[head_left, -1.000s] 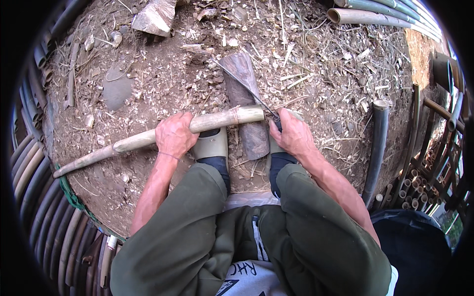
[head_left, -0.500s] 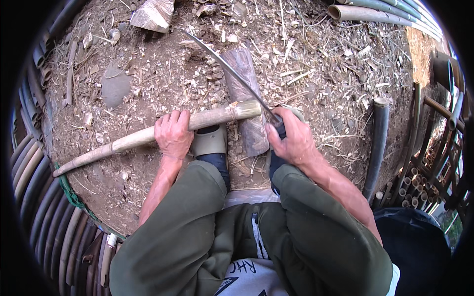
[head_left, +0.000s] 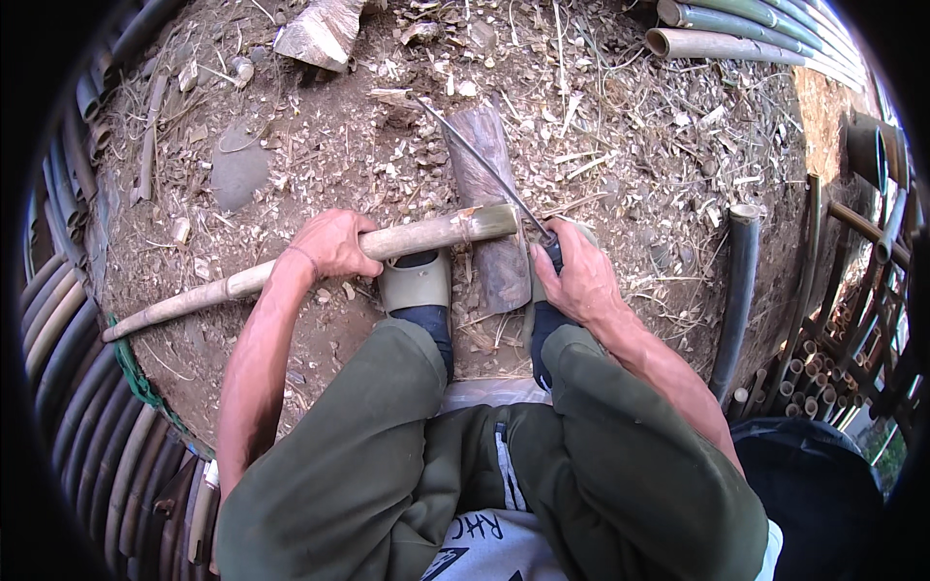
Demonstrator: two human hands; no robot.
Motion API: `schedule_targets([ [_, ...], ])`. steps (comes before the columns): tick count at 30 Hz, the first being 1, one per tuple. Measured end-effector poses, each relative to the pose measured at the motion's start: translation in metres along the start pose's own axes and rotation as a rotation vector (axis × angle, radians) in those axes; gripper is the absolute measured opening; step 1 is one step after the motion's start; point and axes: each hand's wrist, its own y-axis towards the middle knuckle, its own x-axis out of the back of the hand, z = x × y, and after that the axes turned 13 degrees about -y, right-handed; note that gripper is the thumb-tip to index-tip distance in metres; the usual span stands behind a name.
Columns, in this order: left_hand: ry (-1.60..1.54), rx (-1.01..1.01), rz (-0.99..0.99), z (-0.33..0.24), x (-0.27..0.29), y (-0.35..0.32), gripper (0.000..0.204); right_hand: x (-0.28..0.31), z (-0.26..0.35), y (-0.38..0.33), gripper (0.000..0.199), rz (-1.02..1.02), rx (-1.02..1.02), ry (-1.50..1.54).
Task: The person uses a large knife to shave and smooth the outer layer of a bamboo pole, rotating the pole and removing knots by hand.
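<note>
A pale bamboo pole (head_left: 426,235) slants across my lower legs, its thick cut end resting over a short log (head_left: 481,155) on the ground between my feet. My left hand (head_left: 329,244) is wrapped around the pole near its thick half, the thumb on the near side. In my right hand (head_left: 584,276) is the dark handle of a long machete (head_left: 484,167). Its narrow blade points away and to the left, passing above the log just beyond the pole's end. The pole's thin end reaches the far left by a green strip.
Wood chips cover the dirt around a flat stone (head_left: 239,167) and a split wood chunk (head_left: 320,34). Bamboo poles (head_left: 722,44) lie at the far right; a dark upright pole (head_left: 738,290) stands nearer. Stacked bamboo (head_left: 107,436) lines the left, and a black bag (head_left: 804,474) sits lower right.
My left hand has shifted from over the top of the pole to its far-left side, elbow swung outward. The machete blade has turned and now looks thinner, seen closer to edge-on.
</note>
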Motion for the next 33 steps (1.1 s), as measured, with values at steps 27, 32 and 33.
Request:
schedule_targets([
  [27, 0.038, 0.085, -0.223, 0.001, -0.036, -0.005, 0.038, 0.016, 0.026, 0.003, 0.033, -0.322, 0.283, 0.24],
  [32, 0.097, 0.06, -0.301, -0.006, -0.039, -0.004, 0.037, -0.003, -0.001, 0.015, 0.032, 0.109, -0.029, -0.083],
  [33, 0.111, 0.06, -0.305, -0.006, -0.039, -0.004, 0.036, 0.0, 0.001, 0.013, 0.031, 0.017, 0.006, -0.007],
])
